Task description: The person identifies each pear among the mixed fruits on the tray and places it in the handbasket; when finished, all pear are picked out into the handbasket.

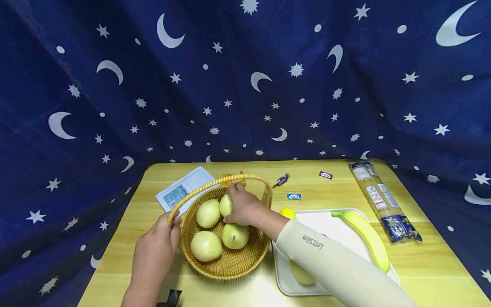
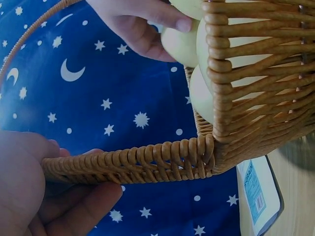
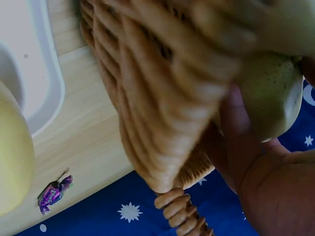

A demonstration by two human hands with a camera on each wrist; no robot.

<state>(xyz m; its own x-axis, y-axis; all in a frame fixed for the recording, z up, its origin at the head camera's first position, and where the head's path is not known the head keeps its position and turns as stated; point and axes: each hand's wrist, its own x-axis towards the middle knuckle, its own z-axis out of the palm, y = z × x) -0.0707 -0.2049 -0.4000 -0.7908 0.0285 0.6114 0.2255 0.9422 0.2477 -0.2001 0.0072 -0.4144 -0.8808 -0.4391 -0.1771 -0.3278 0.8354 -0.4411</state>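
Observation:
A wicker basket [image 1: 226, 275] with a tall arched handle [image 1: 209, 185] holds several pale yellow-green pears [image 1: 206, 246]. My left hand [image 1: 156, 247] grips the side of that handle, its fingers wrapped around the woven strip in the left wrist view. Inside the basket, my right hand [image 1: 245, 207] grasps one pear [image 1: 226, 206] between thumb and fingers, close beside the other pears. In the right wrist view the held pear [image 3: 270, 98] shows past the basket's wall [image 3: 157, 113], which hides some of the fingers.
Right of the basket lies a white tray [image 1: 281, 281] with a banana [image 1: 364, 236], a pear [image 1: 301, 273] and a bright yellow rounded thing [image 1: 287, 212]. Behind are wrapped candies [image 1: 281, 180] and a white packet [image 1: 195, 177]. A pasta bag [image 1: 383, 200] lies far right.

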